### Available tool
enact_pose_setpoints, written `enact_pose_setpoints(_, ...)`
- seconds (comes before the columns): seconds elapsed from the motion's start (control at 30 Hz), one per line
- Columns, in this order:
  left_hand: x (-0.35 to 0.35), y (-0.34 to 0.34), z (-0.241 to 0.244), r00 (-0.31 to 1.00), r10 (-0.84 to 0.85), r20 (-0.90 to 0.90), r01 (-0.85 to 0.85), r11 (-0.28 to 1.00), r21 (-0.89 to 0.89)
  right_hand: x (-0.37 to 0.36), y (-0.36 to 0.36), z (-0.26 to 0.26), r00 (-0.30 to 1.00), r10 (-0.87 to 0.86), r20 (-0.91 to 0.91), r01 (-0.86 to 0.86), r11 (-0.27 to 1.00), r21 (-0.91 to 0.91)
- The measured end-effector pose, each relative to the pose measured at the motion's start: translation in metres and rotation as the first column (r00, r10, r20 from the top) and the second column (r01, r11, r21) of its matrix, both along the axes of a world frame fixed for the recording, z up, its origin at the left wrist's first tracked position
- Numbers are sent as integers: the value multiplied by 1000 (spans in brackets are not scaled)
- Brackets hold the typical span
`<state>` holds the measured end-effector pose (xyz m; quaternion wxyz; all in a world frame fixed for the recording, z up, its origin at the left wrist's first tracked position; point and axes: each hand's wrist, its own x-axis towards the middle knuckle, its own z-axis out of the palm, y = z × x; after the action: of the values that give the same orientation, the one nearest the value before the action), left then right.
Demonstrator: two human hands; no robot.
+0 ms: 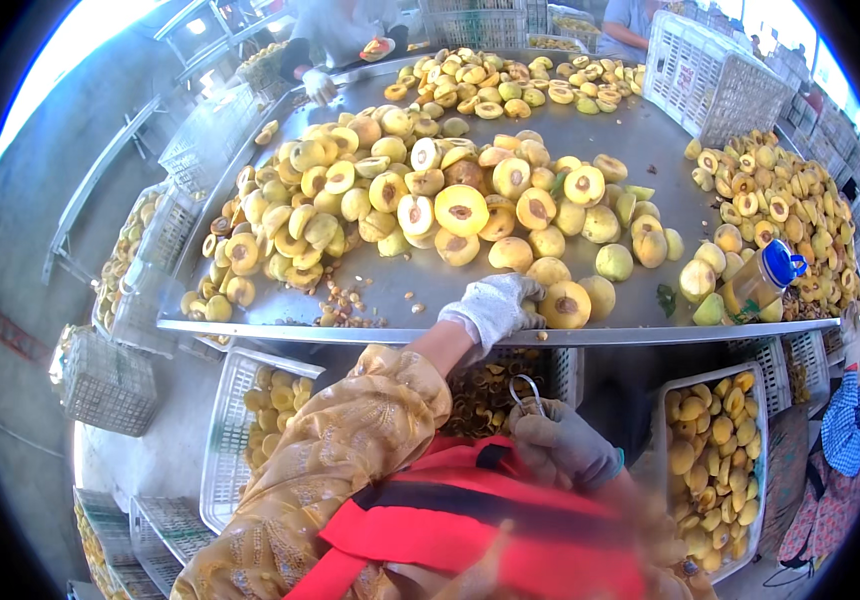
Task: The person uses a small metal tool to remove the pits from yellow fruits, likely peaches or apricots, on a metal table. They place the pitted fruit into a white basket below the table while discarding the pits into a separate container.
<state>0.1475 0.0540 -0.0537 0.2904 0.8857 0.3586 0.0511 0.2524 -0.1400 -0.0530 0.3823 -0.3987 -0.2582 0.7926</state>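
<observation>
My left hand (494,309), in a pale knit glove, reaches over the near rim of the metal table (400,335). Its fingers curl at a halved yellow peach (566,304); whether they grip a fruit behind them cannot be told. My right hand (561,439), in a greyish glove, is below the rim, closed on a tool with a curved metal loop (526,390). A large heap of halved peaches (461,211) lies beyond my left hand, many cut sides showing brown pits or hollows. Under the table edge, between my hands, a crate holds dark pits and scraps (486,386).
Crates of peach halves stand below at left (224,442) and right (752,469). A blue-lidded bottle (764,277) leans among fruit on the right. A white crate (707,79) is tilted on the far right. Other people's gloved hands are at the far side (319,87) and right edge (852,337).
</observation>
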Motion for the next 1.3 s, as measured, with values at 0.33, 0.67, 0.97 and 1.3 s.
enact_pose_setpoints(0.33,-96,43,-6,954,76,-290,-34,988,148,9,-1,1,996,-78,30,77,996,46)
enact_pose_setpoints(0.67,-114,-39,22,327,690,646,511,446,-735,-18,29,46,982,-72,174,36,978,204)
enact_pose_setpoints(0.97,-112,-80,21,161,725,670,414,566,-713,-57,44,51,820,-189,540,-68,905,421)
enact_pose_setpoints(1.3,-102,-88,21,181,564,806,146,795,-589,-71,50,11,706,-437,558,-102,717,690)
